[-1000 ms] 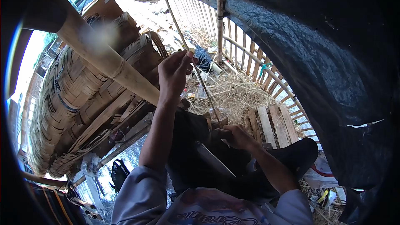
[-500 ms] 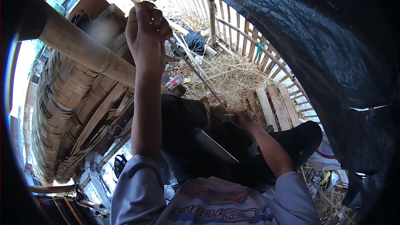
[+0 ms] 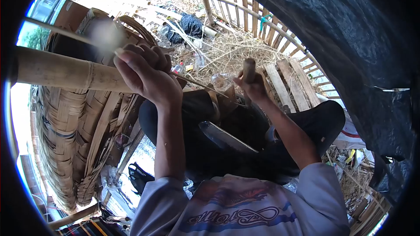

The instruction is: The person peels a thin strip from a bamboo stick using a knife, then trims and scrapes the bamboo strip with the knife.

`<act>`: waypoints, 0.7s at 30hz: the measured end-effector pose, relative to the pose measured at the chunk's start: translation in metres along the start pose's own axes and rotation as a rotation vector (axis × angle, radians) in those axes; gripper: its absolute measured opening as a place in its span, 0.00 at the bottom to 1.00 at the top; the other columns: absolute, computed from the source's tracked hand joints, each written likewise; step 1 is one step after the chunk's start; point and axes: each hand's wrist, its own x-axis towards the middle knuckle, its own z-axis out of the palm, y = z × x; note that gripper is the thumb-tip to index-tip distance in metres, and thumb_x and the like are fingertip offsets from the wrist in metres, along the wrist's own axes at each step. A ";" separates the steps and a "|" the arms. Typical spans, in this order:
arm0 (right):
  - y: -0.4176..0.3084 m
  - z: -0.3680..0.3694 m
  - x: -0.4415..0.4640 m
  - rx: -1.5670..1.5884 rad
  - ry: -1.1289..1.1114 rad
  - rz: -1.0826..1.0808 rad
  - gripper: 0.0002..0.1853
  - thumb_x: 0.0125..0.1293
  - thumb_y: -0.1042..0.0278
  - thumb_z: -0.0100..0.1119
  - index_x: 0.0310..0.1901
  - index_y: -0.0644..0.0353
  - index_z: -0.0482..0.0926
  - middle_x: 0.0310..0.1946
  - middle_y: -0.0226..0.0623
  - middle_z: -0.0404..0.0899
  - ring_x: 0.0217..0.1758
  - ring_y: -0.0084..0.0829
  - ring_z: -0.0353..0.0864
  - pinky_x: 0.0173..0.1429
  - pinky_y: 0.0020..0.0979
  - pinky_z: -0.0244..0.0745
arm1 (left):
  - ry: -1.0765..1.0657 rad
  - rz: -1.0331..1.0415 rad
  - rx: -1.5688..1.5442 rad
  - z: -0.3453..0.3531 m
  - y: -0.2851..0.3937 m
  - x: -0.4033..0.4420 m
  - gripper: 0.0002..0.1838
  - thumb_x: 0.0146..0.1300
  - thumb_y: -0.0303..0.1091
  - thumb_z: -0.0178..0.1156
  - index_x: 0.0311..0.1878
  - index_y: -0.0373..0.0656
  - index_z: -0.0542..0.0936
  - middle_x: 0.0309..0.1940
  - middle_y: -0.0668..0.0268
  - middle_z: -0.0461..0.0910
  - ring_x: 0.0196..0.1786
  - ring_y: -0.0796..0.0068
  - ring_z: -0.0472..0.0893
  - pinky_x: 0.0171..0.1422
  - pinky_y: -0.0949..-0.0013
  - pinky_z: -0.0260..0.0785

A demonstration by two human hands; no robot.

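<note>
My left hand (image 3: pixel 146 72) is closed around a thin bamboo strip (image 3: pixel 65 32). The strip slants from the upper left, passes through the fingers and runs down toward my lap. My right hand (image 3: pixel 253 88) grips a thick, rounded wooden handle (image 3: pixel 249 71), which stands up above the fist; what the handle belongs to is hidden. Across my dark-clothed lap, below both hands, lies a long metal blade (image 3: pixel 227 138). Near the strip's lower end, brown pieces (image 3: pixel 226 102) show between my knees, too shaded to make out.
A thick bamboo pole (image 3: pixel 65 69) crosses at left, above large woven bamboo baskets (image 3: pixel 65 140). Straw (image 3: pixel 236 59) and litter cover the ground ahead, with wooden planks (image 3: pixel 280 89) near my right knee. A bamboo fence (image 3: pixel 249 13) and dark plastic sheeting (image 3: pixel 341 39) close off the right.
My left hand has come down and closer, and the strip now lies flatter. My right hand has risen slightly, its wooden handle turned from pointing left to pointing up.
</note>
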 end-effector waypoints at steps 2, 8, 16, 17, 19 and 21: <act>-0.044 0.003 -0.004 0.320 0.094 -0.125 0.11 0.59 0.65 0.67 0.33 0.58 0.72 0.19 0.27 0.71 0.24 0.20 0.72 0.35 0.30 0.72 | 0.006 0.054 0.063 -0.013 -0.022 -0.021 0.16 0.74 0.48 0.43 0.31 0.52 0.58 0.16 0.76 0.52 0.17 0.86 0.48 0.18 0.79 0.39; -0.125 -0.013 -0.022 0.789 0.062 -0.398 0.12 0.63 0.68 0.61 0.44 0.54 0.68 0.29 0.31 0.68 0.34 0.25 0.71 0.45 0.36 0.72 | 0.115 0.045 -0.013 -0.009 -0.025 -0.043 0.15 0.75 0.45 0.41 0.32 0.52 0.52 0.16 0.73 0.53 0.16 0.83 0.51 0.17 0.79 0.43; -0.145 -0.018 -0.036 0.506 0.081 -0.645 0.13 0.65 0.71 0.57 0.47 0.56 0.65 0.28 0.33 0.68 0.27 0.25 0.71 0.34 0.32 0.70 | 0.040 0.123 0.034 -0.017 -0.013 -0.037 0.15 0.74 0.45 0.43 0.32 0.53 0.55 0.15 0.74 0.53 0.16 0.85 0.51 0.17 0.80 0.41; -0.146 -0.018 -0.036 0.589 0.126 -0.656 0.12 0.65 0.70 0.57 0.47 0.55 0.65 0.28 0.33 0.67 0.27 0.24 0.70 0.33 0.31 0.69 | 0.089 0.088 0.054 -0.016 -0.013 -0.039 0.15 0.74 0.44 0.43 0.32 0.54 0.55 0.15 0.74 0.52 0.16 0.85 0.50 0.17 0.80 0.41; -0.150 -0.018 -0.036 0.670 0.176 -0.683 0.12 0.65 0.69 0.57 0.46 0.52 0.65 0.27 0.31 0.66 0.26 0.23 0.68 0.33 0.29 0.67 | 0.106 0.076 0.044 -0.011 -0.012 -0.041 0.14 0.74 0.44 0.44 0.32 0.54 0.55 0.15 0.74 0.52 0.16 0.85 0.50 0.18 0.79 0.41; -0.152 -0.016 -0.035 0.692 0.204 -0.696 0.12 0.65 0.69 0.57 0.46 0.51 0.64 0.27 0.30 0.66 0.26 0.23 0.68 0.33 0.29 0.67 | 0.130 0.068 0.032 -0.008 -0.011 -0.042 0.14 0.74 0.44 0.44 0.32 0.55 0.55 0.15 0.74 0.52 0.17 0.85 0.51 0.18 0.79 0.41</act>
